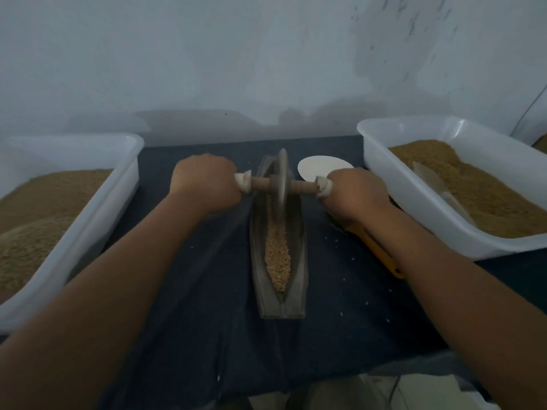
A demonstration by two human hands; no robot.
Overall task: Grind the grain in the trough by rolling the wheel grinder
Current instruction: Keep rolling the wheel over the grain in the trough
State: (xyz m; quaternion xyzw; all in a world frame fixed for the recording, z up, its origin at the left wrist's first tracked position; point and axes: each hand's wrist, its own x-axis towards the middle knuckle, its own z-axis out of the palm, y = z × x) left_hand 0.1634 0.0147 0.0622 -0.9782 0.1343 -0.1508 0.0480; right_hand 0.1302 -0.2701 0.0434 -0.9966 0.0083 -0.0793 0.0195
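A long boat-shaped dark metal trough (pixel 297 279) lies lengthwise on a dark blue cloth in the middle. Tan grain (pixel 277 255) fills its groove from the middle to the near end. The wheel grinder (pixel 282 179), a thin metal disc on a wooden axle, stands upright in the far half of the trough. My left hand (pixel 205 183) grips the axle's left end, which is wrapped in white cloth. My right hand (pixel 356 192) grips the wrapped right end. Both arms reach forward on either side of the trough.
A white plastic tub (pixel 97 220) of tan grain stands at the left. Another white tub (pixel 420 202) of grain with a pale scoop (pixel 435 184) in it stands at the right. A white plate (pixel 319 170) lies behind my right hand. An orange-handled tool (pixel 384 258) lies under my right forearm. A wall closes the back.
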